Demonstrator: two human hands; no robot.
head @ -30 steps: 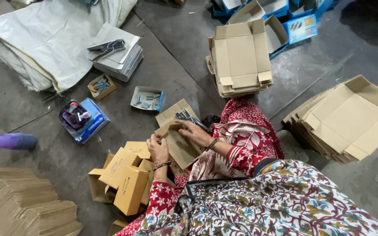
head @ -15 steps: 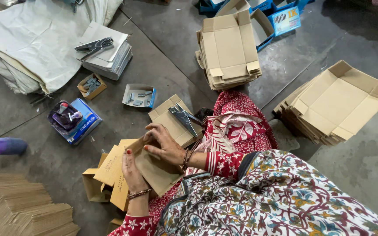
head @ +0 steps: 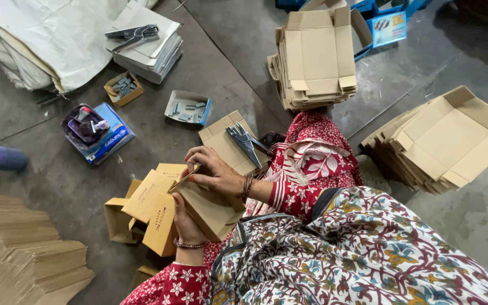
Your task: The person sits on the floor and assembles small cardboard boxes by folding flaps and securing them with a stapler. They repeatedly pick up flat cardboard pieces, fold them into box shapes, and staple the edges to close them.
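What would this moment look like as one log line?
left hand: under small brown cardboard box, holding | right hand: pressing its top flap | metal stapler: idle on flat cardboard sheet

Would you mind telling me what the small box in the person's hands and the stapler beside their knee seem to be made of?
Small box: thin brown cardboard, matte, with creased fold lines. Stapler: apparently metal, grey with a dull sheen; any plastic parts cannot be told.

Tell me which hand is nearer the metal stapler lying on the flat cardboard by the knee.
Right. The right hand rests on the box just below-left of the stapler; the left hand is lower, under that box, farther away.
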